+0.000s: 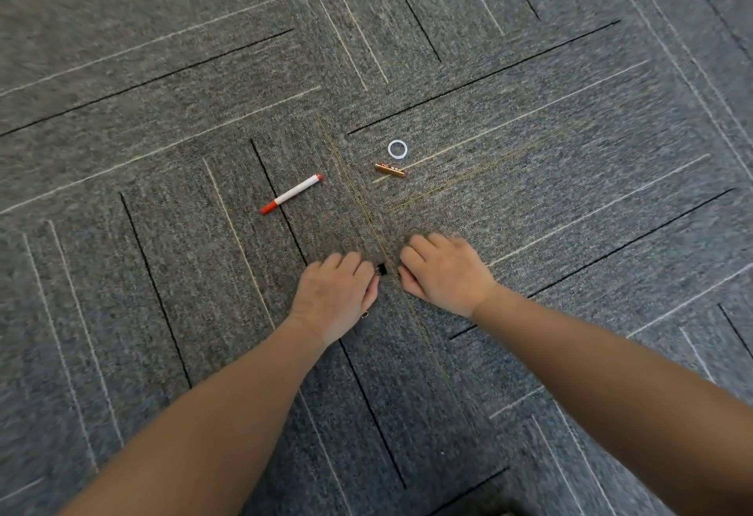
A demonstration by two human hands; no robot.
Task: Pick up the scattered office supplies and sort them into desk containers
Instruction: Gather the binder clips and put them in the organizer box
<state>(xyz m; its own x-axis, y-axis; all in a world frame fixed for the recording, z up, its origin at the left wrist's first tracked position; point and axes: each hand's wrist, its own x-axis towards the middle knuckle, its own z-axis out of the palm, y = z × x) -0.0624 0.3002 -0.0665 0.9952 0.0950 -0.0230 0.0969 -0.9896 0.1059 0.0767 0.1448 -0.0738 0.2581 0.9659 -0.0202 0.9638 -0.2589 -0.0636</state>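
Both hands down on grey striped carpet (163,67). Left hand (336,297) pinching small black binder clip (381,269); right hand (444,273) curled just right of it, grip impossible to tell. Farther off: white marker with red cap (291,194) at left, copper-coloured battery (390,169), white ring (397,149) beyond.

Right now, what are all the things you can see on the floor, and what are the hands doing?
White marker pen with red cap and red end: one, lying slanted on the carpet, left of centre.
Small white plastic ring: one, on the carpet, centre, just beyond the battery.
Copper-coloured cylindrical battery: one, lying flat, centre.
Small black binder clip: one, between the two hands, mostly hidden.
Grey carpet tiles with black and pale lines: covering the floor.
Left hand: one, fingers curled down at the clip.
Right hand: one, fingers curled down beside the clip.
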